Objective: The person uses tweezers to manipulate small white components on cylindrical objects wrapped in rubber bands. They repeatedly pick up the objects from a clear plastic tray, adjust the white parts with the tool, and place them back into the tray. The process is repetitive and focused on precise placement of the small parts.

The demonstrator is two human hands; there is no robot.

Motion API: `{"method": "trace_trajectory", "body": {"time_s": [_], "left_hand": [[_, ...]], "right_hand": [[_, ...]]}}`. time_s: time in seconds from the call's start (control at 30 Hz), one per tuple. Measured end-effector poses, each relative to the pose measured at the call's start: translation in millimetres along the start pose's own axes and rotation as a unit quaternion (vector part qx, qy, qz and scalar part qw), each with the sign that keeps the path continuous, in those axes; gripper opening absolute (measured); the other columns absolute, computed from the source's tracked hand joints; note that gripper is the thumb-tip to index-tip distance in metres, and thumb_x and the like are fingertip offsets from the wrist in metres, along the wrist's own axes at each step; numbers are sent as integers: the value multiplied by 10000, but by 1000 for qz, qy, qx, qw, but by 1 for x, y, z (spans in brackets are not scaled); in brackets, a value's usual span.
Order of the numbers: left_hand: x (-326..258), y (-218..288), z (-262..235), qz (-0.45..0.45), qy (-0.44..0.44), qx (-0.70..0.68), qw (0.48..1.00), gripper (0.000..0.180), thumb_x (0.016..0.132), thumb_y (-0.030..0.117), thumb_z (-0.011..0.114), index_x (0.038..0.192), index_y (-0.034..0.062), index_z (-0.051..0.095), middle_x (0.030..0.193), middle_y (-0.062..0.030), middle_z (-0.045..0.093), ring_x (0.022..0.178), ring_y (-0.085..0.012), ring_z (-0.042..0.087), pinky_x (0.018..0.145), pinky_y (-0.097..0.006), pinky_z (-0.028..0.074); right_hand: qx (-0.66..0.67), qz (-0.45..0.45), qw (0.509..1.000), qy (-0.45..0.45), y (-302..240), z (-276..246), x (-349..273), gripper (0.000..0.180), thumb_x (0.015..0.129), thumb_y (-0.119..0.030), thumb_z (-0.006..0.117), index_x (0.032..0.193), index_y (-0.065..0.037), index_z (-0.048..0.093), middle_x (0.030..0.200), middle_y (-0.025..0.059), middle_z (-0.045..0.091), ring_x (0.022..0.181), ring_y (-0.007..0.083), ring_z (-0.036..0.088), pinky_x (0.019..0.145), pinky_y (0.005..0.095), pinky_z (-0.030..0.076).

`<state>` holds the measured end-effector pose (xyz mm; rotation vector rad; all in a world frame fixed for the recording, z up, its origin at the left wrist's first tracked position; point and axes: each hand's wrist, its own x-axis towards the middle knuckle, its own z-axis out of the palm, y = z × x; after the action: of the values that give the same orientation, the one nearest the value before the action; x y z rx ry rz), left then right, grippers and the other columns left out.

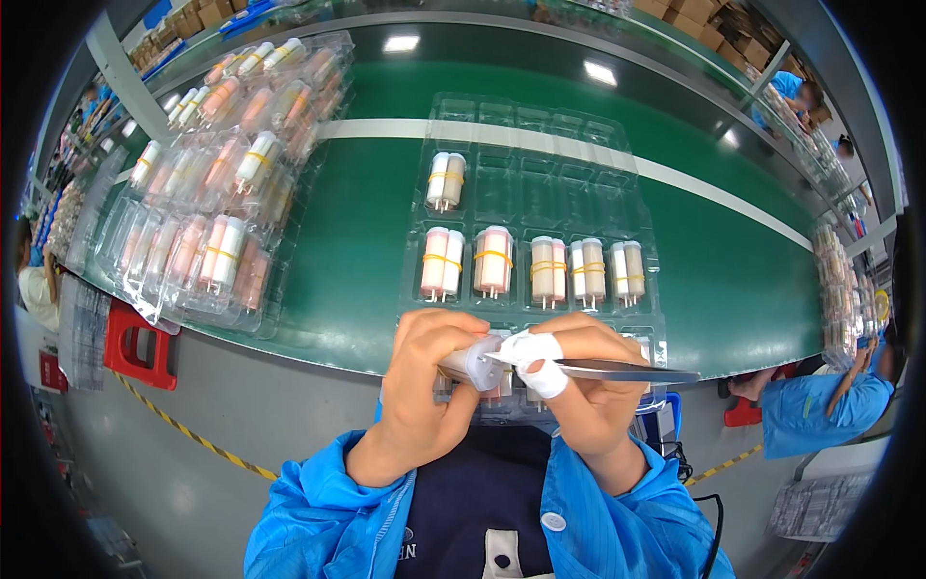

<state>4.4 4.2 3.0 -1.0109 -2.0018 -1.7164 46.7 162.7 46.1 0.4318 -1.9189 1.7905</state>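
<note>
My left hand (pixel 424 372) is closed around a small translucent cylinder (pixel 473 365), its capped end turned to the right. Closed in a pinch, my right hand (pixel 603 396) grips metal tweezers (pixel 641 372), with white coverings on its thumb and forefinger. The tweezers' tip is at the cylinder's end face; whether it touches cannot be made out. Just beyond my hands lies a clear plastic tray (pixel 598 130) with compartments. In it are several pairs of white, pink and beige cylinders (pixel 442 261), bound with yellow bands, thin prongs toward me. My hands partly cover its near row.
Stacked clear trays (pixel 193 232) of similar cylinders stand on the left of the green work surface (pixel 357 222). A red stool (pixel 140 343) is below at left. Another person in blue (pixel 825 410) sits at right beside more stacked trays (pixel 837 289).
</note>
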Motion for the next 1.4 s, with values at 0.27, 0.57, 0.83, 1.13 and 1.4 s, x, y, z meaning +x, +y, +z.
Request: {"method": "trace_trajectory", "body": {"time_s": [0.27,0.57,0.83,1.13,1.4], "left_hand": [[-5,2,0,-85,2,-70,994,466,685,-107,667,1085,18,461,1046,-171,607,941,-284,558,811,-369,453],[-5,3,-1,-108,-7,-100,989,431,730,-93,660,1093,10,452,1048,-172,600,935,-266,566,797,-351,468],[-5,1,-2,-138,-20,-205,969,406,789,-90,620,1122,1,406,1097,-176,557,936,-192,592,795,-310,498],[-4,0,-3,-122,-33,-199,972,397,797,-94,604,1123,3,398,1102,-178,546,948,-198,587,798,-311,495],[-5,-3,-3,-101,-39,-150,983,398,785,-90,617,1112,11,416,1085,-176,566,960,-217,564,816,-331,474]], "right_hand": [[35,-10,999,24,7,4,-7,154,836,15,648,989,30,647,901,160,649,676,151,652,557,254,522],[19,-1,1000,24,5,7,-5,144,848,19,634,991,38,648,915,158,641,665,144,647,545,240,519],[-24,-35,999,28,6,8,-2,144,827,16,655,971,28,662,870,142,655,663,137,642,554,231,506],[-25,-22,999,32,3,8,-3,157,800,22,675,957,16,668,855,143,669,729,159,655,604,253,514],[-43,-25,999,21,-1,8,0,149,793,27,669,942,16,664,838,142,673,730,177,668,614,263,523]]}}
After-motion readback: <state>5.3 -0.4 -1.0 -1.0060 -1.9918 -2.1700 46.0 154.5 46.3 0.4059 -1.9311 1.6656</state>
